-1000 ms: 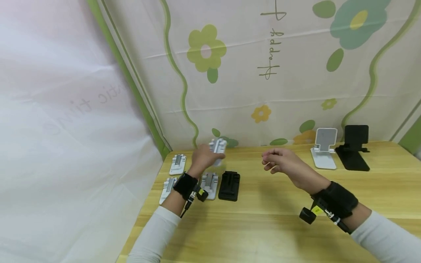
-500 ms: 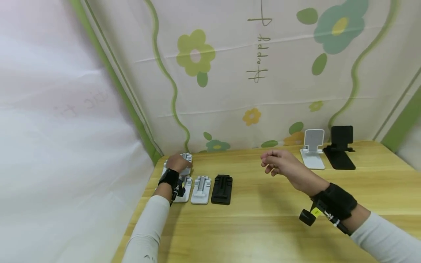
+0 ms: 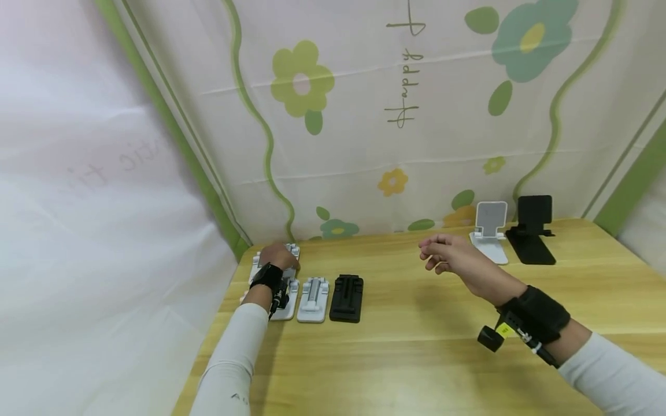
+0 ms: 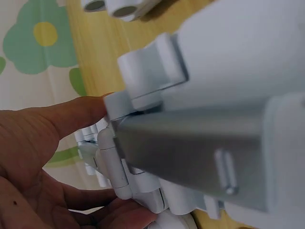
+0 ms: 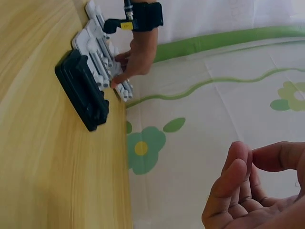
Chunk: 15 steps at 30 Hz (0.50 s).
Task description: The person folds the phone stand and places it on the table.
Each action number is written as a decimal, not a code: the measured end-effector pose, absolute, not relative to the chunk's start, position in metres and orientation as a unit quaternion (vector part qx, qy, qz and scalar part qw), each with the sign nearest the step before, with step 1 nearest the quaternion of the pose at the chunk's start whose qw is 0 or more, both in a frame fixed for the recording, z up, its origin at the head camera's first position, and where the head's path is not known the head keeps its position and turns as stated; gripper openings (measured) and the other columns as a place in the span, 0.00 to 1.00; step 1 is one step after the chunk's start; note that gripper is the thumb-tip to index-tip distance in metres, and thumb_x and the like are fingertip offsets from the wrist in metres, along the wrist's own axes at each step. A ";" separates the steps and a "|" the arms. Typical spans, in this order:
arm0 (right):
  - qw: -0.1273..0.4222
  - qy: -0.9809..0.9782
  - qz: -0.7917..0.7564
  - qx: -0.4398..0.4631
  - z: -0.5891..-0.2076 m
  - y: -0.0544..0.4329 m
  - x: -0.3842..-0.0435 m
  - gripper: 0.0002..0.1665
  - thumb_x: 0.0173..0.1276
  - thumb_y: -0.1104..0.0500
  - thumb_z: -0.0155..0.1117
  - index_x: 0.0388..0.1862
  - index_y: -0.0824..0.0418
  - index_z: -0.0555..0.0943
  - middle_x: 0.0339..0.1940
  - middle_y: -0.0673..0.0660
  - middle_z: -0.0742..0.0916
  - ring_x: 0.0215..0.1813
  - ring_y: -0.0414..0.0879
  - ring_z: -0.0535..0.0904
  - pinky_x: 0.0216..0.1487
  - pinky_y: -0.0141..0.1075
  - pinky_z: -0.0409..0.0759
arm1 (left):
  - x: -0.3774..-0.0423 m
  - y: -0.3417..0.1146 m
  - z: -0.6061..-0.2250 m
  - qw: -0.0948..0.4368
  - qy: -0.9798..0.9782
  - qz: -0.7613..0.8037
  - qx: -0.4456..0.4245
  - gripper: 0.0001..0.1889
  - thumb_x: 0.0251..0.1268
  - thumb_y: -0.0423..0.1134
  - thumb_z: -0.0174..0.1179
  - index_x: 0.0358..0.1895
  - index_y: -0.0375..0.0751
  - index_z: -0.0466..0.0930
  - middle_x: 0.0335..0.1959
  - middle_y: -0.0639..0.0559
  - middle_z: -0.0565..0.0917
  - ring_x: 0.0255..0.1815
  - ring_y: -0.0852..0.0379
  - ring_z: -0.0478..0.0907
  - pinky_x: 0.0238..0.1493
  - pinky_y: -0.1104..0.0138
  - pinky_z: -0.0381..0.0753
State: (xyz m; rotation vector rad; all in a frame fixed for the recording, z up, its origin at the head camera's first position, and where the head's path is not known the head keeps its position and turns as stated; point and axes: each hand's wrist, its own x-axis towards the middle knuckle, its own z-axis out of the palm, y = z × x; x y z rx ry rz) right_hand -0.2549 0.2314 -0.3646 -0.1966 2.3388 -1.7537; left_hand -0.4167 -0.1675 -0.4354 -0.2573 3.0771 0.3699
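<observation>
Moved left since 1.0 s ago: white folded plastic stand (image 3: pixel 293 249), pinched by left hand (image 3: pixel 277 256); flat alignment advised. Right hand (image 3: pixel 458 260) loosely curled, empty.

1. Folded white phone stand (image 3: pixel 295 249) in the back row, held by the left hand (image 3: pixel 277 257), mostly hidden.
2. In front, folded flat side by side: half-covered white stand (image 3: pixel 292 301), grey-strutted white stand (image 3: pixel 313 301), black stand (image 3: pixel 347 299).
3. Far right, unfolded, panels raised: white stand with grey face (image 3: pixel 491 218), all-black stand (image 3: pixel 535 215).
</observation>
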 end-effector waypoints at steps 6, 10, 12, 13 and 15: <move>0.077 0.803 -0.588 -0.058 -0.369 0.252 -0.274 0.28 0.86 0.48 0.45 0.69 0.70 0.67 0.51 0.56 0.78 0.45 0.41 0.80 0.46 0.35 0.81 | -0.423 -0.164 -0.437 0.031 0.990 0.080 -0.112 0.15 0.52 0.48 0.78 0.29 0.40 0.86 0.30 0.46 0.84 0.28 0.51 0.79 0.31 0.62 0.80; 0.035 0.842 -0.537 -0.049 -0.378 0.274 -0.292 0.30 0.86 0.47 0.43 0.71 0.71 0.65 0.57 0.64 0.77 0.53 0.51 0.80 0.54 0.41 0.80 | -0.418 -0.165 -0.433 0.033 0.990 0.092 -0.098 0.18 0.53 0.50 0.79 0.31 0.38 0.86 0.31 0.44 0.85 0.29 0.50 0.80 0.29 0.62 0.79; -0.015 0.882 -0.468 -0.054 -0.383 0.290 -0.304 0.30 0.86 0.49 0.42 0.70 0.73 0.66 0.59 0.70 0.77 0.55 0.58 0.78 0.55 0.47 0.79 | -0.413 -0.167 -0.430 0.036 0.989 0.116 -0.083 0.19 0.54 0.49 0.79 0.34 0.36 0.87 0.34 0.43 0.86 0.31 0.49 0.81 0.31 0.62 0.80; -0.054 0.901 -0.425 -0.060 -0.385 0.299 -0.311 0.28 0.86 0.51 0.43 0.68 0.75 0.67 0.58 0.73 0.77 0.54 0.61 0.79 0.53 0.49 0.79 | -0.410 -0.168 -0.428 0.037 0.987 0.133 -0.077 0.19 0.54 0.48 0.79 0.36 0.34 0.87 0.37 0.42 0.87 0.33 0.48 0.81 0.33 0.61 0.81; -0.146 0.934 -0.315 -0.077 -0.391 0.318 -0.327 0.24 0.82 0.59 0.48 0.63 0.78 0.71 0.55 0.77 0.78 0.51 0.68 0.78 0.50 0.56 0.78 | -0.404 -0.170 -0.424 0.038 0.983 0.172 -0.056 0.20 0.56 0.46 0.78 0.41 0.31 0.87 0.43 0.39 0.87 0.36 0.46 0.81 0.37 0.59 0.82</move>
